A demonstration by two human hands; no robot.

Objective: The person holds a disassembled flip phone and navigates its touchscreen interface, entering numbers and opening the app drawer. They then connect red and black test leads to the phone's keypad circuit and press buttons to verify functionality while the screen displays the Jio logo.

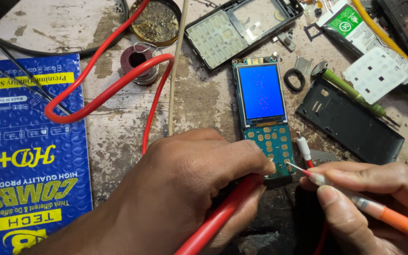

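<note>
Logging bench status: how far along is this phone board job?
Done: phone stripped, front frame and black back cover set aside; the board has its screen lit blue. In hand: left hand grips a red probe, right hand touches an orange probe's tip to the keypad contacts. Left: reassembly.

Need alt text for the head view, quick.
Two hands press probes to the bare keypad contacts of a phone circuit board with a lit blue screen: left hand holds a red probe, right hand an orange probe.
</note>
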